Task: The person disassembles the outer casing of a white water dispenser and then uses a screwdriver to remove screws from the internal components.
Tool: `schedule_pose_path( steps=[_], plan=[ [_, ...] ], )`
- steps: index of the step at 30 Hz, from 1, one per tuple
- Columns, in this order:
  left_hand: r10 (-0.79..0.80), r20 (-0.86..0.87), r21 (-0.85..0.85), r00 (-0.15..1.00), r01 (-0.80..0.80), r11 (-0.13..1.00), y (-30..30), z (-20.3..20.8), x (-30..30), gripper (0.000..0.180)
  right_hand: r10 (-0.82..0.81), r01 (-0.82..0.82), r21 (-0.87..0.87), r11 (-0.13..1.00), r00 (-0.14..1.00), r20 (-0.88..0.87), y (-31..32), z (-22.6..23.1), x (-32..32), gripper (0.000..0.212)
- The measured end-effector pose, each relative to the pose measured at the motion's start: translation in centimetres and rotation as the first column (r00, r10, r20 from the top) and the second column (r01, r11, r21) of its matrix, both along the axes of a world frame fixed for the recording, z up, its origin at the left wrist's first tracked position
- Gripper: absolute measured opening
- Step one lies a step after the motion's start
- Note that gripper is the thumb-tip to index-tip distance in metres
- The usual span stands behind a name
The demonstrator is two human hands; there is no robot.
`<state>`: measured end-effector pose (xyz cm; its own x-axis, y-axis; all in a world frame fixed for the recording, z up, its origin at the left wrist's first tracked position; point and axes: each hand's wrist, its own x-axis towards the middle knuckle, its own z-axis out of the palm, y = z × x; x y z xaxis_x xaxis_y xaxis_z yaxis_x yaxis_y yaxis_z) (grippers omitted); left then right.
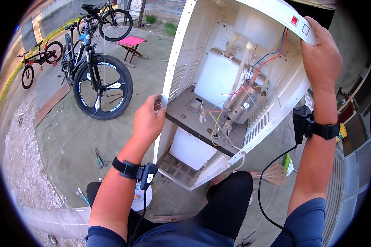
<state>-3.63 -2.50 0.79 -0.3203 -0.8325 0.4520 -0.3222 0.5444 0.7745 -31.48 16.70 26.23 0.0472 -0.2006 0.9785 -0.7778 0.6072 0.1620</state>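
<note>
A white water dispenser cabinet (178, 53) stands tilted before me, its open side showing the inside. My left hand (149, 117) is closed on the cabinet's left edge, about mid-height, beside a grey shelf (185, 108). At the upper right corner, next to a red rocker switch (294, 20), my right hand (322, 57) wraps round the rim; its fingertips are partly hidden. Inside are a silver metal tank (243, 106), a white tank (257, 31) above it, and loose red, blue and yellow wires (256, 74). A white connector (202, 117) dangles over the shelf.
A bicycle (103, 87) stands at the left, with smaller ones behind it and a pink folding stool (131, 40). Pliers (99, 158) lie on the concrete. A straw broom (272, 173) is right of my knee, and a white dish (142, 199) sits by my left leg.
</note>
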Motion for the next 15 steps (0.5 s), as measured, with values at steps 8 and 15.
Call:
schedule_pose_path(
  steps=[8,15],
  plan=[
    [0.025,0.026,0.019,0.999,-0.026,0.999,-0.01,0.06,0.17,0.039,0.028,-0.027,0.006,1.000,0.997,-0.074,-0.15,-0.04,-0.60,0.046],
    [0.017,0.017,0.022,1.000,-0.018,1.000,-0.16,-0.04,0.26,0.039,0.036,-0.035,0.011,0.999,0.992,-0.118,-0.07,0.05,-0.82,0.045]
  ],
)
